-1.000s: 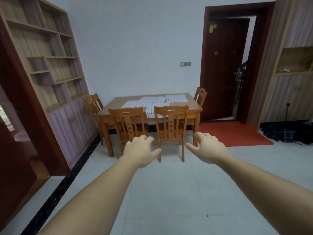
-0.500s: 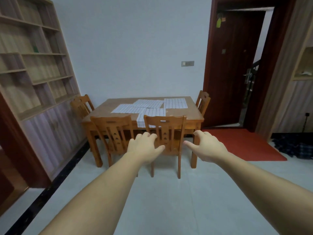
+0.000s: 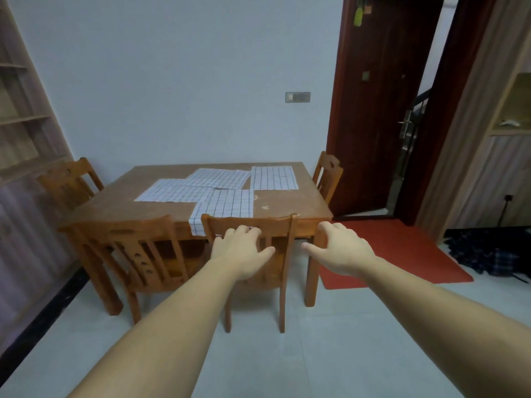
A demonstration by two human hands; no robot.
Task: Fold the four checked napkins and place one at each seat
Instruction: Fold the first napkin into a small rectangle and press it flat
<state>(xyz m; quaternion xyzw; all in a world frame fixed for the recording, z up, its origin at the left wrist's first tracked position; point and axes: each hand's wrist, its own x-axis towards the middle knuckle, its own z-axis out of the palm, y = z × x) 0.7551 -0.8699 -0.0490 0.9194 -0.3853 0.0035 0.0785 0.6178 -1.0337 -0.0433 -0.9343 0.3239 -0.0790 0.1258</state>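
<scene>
Head view: left hand and right hand reach forward, fingers loosely spread and holding nothing, in front of the near chair. Beyond, four checked napkins lie flat, partly overlapping, on the worktop, the nearest draping its edge. They look thin, limp and light, so pinch them at the corners. No container shows.

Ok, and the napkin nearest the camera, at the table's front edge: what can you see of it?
The napkin is white cloth with a thin dark check, unfolded and spread flat on the wooden table. Its near end droops over the front edge, partly hidden behind a chair rail. Its far edge meets the left napkin and middle napkin; which lies on top is unclear. The left hand and right hand do not touch it.
</scene>
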